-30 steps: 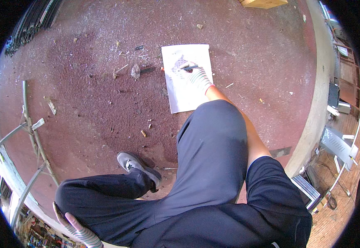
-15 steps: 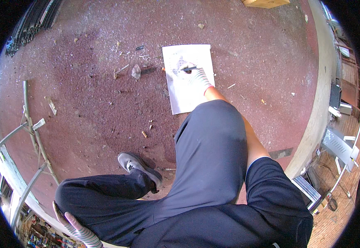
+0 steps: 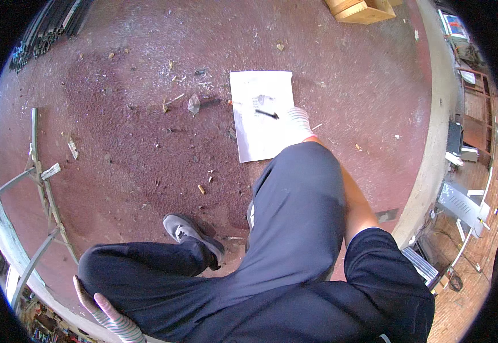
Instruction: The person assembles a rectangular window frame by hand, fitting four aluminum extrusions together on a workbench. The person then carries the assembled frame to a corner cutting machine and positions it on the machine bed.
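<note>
A white sheet of paper [image 3: 257, 140] with grey marks on its upper part lies on the floor in front of me. A black pen [image 3: 267, 114] rests slantwise on the sheet. My right hand [image 3: 299, 123], in a pale striped glove, is at the paper's right edge, just right of the pen and apart from it. Its fingers are hard to make out against the white sheet. My left hand [image 3: 110, 314], in a similar striped glove, lies against my left knee with thumb and fingers apart, holding nothing.
Small debris and a crumpled clear scrap [image 3: 193, 104] are scattered left of the paper. A wooden box [image 3: 363, 12] stands at the far right, and dark rods [image 3: 52, 31] lie far left. A metal frame [image 3: 46, 177] stands at left; equipment [image 3: 460, 203] lines the right.
The pen has left my right hand and now lies on the paper. That hand has drawn back to the right and nearer to me. My left hand stays at the knee.
</note>
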A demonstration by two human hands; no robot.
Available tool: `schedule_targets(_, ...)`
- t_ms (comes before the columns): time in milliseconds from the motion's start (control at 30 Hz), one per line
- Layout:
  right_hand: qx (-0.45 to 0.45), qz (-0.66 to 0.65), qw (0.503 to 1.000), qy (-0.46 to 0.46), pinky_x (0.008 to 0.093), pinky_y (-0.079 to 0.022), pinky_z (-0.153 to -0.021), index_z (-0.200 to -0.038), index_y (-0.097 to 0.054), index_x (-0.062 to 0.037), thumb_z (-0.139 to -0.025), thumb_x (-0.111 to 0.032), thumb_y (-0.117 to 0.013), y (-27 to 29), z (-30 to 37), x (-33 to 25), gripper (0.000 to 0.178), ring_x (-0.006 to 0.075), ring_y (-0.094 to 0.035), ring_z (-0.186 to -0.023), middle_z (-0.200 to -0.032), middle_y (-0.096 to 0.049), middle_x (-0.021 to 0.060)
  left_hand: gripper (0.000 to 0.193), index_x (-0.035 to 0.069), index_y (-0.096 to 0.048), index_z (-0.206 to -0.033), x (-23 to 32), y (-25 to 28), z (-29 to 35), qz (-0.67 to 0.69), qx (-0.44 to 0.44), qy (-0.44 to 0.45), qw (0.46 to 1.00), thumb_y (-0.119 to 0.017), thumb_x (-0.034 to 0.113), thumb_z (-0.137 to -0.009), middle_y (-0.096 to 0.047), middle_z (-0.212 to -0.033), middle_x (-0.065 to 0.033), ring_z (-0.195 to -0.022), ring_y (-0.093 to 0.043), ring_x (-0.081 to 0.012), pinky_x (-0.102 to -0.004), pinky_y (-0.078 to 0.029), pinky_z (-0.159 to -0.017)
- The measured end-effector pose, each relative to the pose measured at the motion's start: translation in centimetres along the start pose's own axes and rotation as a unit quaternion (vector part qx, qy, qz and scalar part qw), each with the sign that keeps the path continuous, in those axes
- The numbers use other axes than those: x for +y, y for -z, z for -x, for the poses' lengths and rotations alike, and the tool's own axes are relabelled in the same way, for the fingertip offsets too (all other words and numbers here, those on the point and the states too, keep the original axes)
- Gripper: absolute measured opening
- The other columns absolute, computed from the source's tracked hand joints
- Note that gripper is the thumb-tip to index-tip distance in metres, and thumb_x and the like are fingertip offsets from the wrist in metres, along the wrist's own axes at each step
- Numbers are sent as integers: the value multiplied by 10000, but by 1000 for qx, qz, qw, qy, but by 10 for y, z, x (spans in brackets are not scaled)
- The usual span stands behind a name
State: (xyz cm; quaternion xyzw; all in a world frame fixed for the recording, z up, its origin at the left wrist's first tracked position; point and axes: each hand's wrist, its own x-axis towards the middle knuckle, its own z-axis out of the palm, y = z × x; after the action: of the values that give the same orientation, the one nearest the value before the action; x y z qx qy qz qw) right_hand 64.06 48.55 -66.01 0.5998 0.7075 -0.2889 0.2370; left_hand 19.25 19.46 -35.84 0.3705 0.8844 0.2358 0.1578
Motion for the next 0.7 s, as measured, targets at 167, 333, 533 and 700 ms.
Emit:
schedule_targets(167,-23,45,998,-30,404,-564,-875,-1150,-715,-62,-984,-277,-632,30,44,-15,284,314,-711,-969,-1093,-732,184,569,-21,-388,-1548,9,8,-12,-32,-49,-45,997,-458,305,-1088,-431,-1571,-185,-1468,-380,-324,-455,-210,-1246)
schedule_targets(333,106,-59,993,7,451,-551,-889,-1211,-713,-113,-988,-397,-580,58,114,-19,385,370,-699,-996,-1124,-723,182,602,-37,-346,-1558,35,46,-1,26,-138,-43,989,-546,203,-1044,-438,-1533,-208,-1447,-390,-330,-442,-242,-1233)
schedule_targets(533,122,-140,982,-20,524,-546,-892,-1168,-709,-147,-1013,-347,-510,52,256,-11,322,417,-693,-1014,-1102,-724,199,719,-34,-362,-1548,44,82,27,-22,-160,-46,986,-689,199,-952,-551,-1384,-237,-1263,-541,-384,-440,-398,-1128)
schedule_targets(700,-103,-60,985,-126,495,-541,-942,-1071,-739,-99,-926,-289,-533,76,408,26,316,400,-682,-1082,-1145,-717,205,753,-16,-328,-1564,35,143,98,10,-241,90,966,-701,241,-962,-591,-1365,-244,-1284,-557,-387,-427,-432,-1105)
